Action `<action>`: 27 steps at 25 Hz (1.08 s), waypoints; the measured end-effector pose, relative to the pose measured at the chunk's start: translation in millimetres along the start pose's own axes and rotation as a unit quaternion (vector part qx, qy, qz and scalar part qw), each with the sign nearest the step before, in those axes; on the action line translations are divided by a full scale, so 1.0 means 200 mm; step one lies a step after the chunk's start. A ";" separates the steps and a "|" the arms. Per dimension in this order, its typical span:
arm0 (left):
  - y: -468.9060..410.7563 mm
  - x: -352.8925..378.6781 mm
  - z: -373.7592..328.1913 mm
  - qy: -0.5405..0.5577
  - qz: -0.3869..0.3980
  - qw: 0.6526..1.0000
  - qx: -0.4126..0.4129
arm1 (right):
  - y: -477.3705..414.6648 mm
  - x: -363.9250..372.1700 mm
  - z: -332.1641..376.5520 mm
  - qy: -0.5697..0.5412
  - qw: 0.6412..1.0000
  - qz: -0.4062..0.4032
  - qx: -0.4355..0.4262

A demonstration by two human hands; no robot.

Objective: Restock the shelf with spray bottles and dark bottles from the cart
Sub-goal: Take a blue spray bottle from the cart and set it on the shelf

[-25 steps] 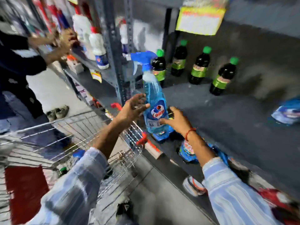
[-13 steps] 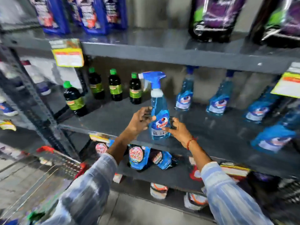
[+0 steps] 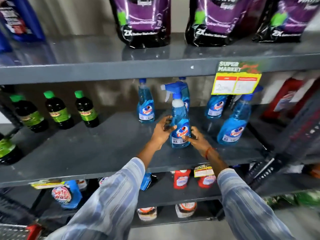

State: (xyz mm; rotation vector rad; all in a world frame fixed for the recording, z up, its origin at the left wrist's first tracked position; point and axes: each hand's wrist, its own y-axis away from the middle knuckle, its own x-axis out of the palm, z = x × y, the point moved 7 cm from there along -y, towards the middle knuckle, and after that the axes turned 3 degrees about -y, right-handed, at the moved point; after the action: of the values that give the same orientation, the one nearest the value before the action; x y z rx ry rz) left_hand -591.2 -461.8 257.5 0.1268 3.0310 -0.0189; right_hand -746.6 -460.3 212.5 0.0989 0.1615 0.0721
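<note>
A blue spray bottle with a blue trigger head stands upright on the grey middle shelf. My left hand touches its left side with the fingertips. My right hand presses its thumb on the label from the right. Several more blue spray bottles stand behind and to the right, one close by. Three dark bottles with green caps stand in a row at the left of the same shelf, and another sits at the left edge.
Purple pouches fill the shelf above. A yellow price tag hangs from its edge. Lower shelves hold red bottles and a blue pouch. The cart's corner shows at bottom left.
The view swung from the cart to the shelf front. Both hands carried the spray bottle right and deeper onto the shelf, and it now stands on the board among the other spray bottles.
</note>
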 end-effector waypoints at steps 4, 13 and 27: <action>-0.07 0.17 0.01 0.016 0.014 1.000 0.006 | -0.05 -0.13 -0.04 -0.020 0.999 -0.031 -0.010; -0.13 0.24 0.03 0.003 0.028 1.000 0.002 | -0.12 -0.15 -0.14 -0.032 0.999 -0.041 0.005; 0.33 -0.36 0.03 0.021 -0.106 0.993 0.044 | 0.27 0.41 0.15 -0.186 0.954 -0.195 -0.127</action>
State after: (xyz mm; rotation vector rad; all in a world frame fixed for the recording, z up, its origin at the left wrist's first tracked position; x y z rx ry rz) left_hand -514.6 -402.2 259.3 -0.1911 3.0700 -0.1702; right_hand -664.1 -402.7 234.6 -0.1788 -0.2081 -0.3198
